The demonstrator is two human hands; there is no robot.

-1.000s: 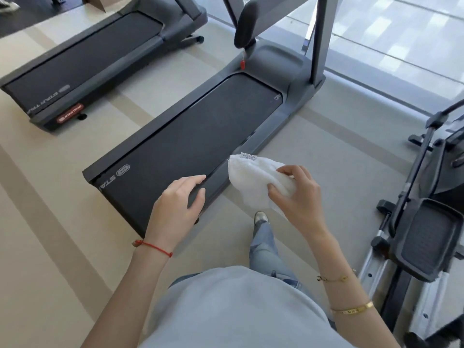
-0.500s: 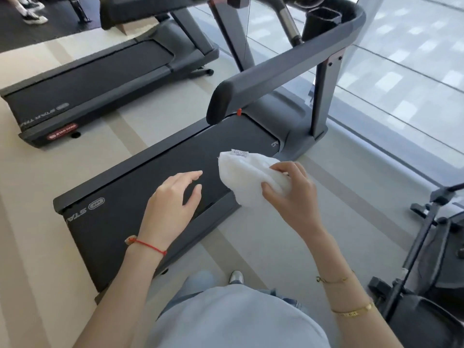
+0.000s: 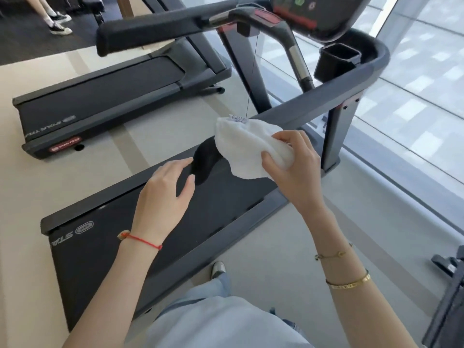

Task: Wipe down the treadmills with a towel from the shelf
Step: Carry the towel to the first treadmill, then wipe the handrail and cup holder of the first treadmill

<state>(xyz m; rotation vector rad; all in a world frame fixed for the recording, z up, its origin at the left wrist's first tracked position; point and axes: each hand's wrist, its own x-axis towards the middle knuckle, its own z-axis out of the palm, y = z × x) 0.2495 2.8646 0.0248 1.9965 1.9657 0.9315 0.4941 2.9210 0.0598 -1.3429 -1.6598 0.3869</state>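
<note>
A dark grey treadmill (image 3: 226, 212) lies in front of me, its black belt running from lower left to upper right. Its near handrail (image 3: 313, 106) slopes down toward the belt, and the console (image 3: 313, 11) sits at the top. My right hand (image 3: 293, 167) grips a bunched white towel (image 3: 246, 144) in the air, just in front of the lower end of the near handrail. My left hand (image 3: 163, 197) hovers over the belt with relaxed fingers and holds nothing.
A second treadmill (image 3: 105, 96) stands parallel at the upper left, with beige floor between the two. A glass window wall (image 3: 414, 84) runs along the right. Part of another machine (image 3: 449, 297) shows at the lower right. A person's legs (image 3: 55, 18) stand at the far upper left.
My view has tilted up, bringing the console and both handrails into sight. My right hand has carried the towel closer to the near handrail. My left hand stays over the belt.
</note>
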